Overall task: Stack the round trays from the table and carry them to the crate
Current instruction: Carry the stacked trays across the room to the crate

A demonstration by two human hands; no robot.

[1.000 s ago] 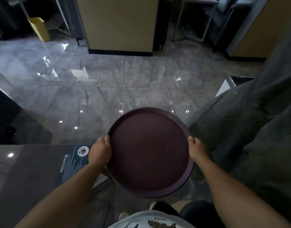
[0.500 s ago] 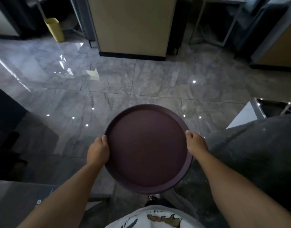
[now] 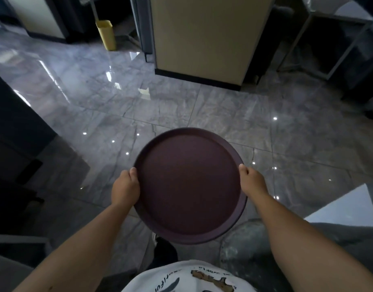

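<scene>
I hold a stack of dark maroon round trays level in front of my waist, above the floor. My left hand grips the left rim, thumb on top. My right hand grips the right rim the same way. A second rim shows under the top tray along the lower right edge. No crate is in view.
Glossy grey marble floor spreads ahead. A beige pillar with a black base stands straight ahead, and a yellow bin to its left. Dark furniture lines the left. A glass table corner and a grey cover sit at the right.
I have turned to the right with the trays: the pillar and yellow bin slid right in view, and the grey cover and the dark table at lower left dropped out of the frame.
</scene>
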